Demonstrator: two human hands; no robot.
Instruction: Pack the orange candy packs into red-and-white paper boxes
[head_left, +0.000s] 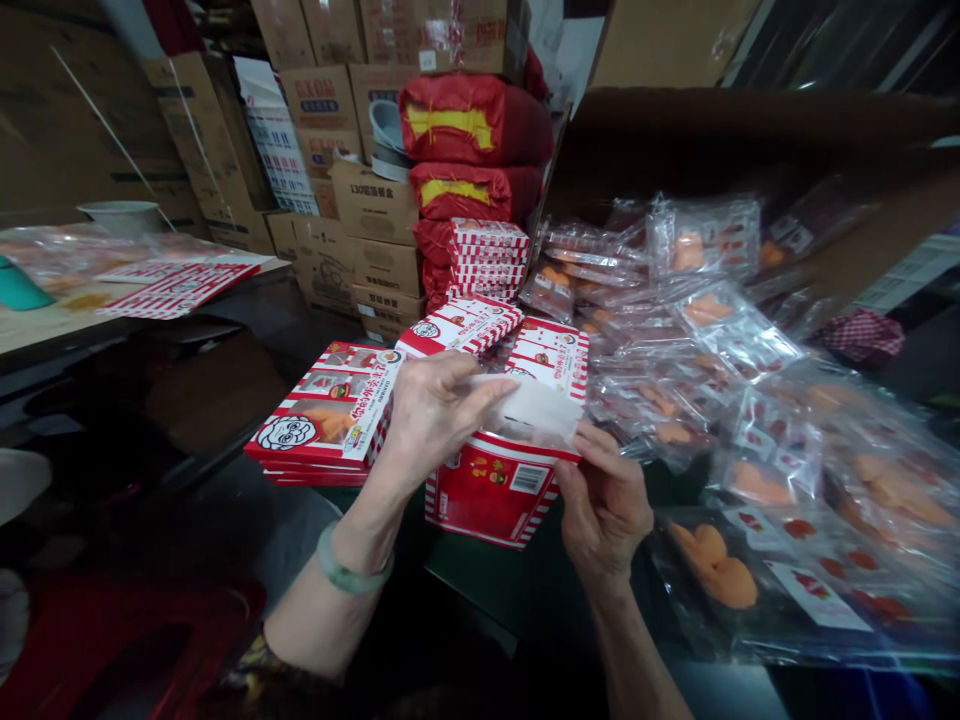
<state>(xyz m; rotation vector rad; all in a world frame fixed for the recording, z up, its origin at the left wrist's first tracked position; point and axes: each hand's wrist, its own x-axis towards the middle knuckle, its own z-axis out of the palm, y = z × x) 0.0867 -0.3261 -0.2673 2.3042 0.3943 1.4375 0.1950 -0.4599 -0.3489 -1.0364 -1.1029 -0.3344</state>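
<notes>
A red-and-white striped cardboard box [480, 490] stands in front of me, its barcode side facing me and its white flap [544, 408] raised. My left hand [435, 415] pinches the flap's left part between thumb and fingers; a bangle circles that wrist. At the box's right corner, the fingers of my right hand [607, 495] close on the edge of the flap and side. Left of the box lies a stack of flat printed boxes [319, 415] with a cartoon face. More printed boxes [457, 328] sit just behind.
Clear plastic packs with orange pieces [712, 580] are heaped on the right, before a large open carton [720, 130]. Stacked red sacks [480, 125] and brown cartons [375, 205] stand at the back. A side table [45, 335] at left holds flat printed card [180, 290].
</notes>
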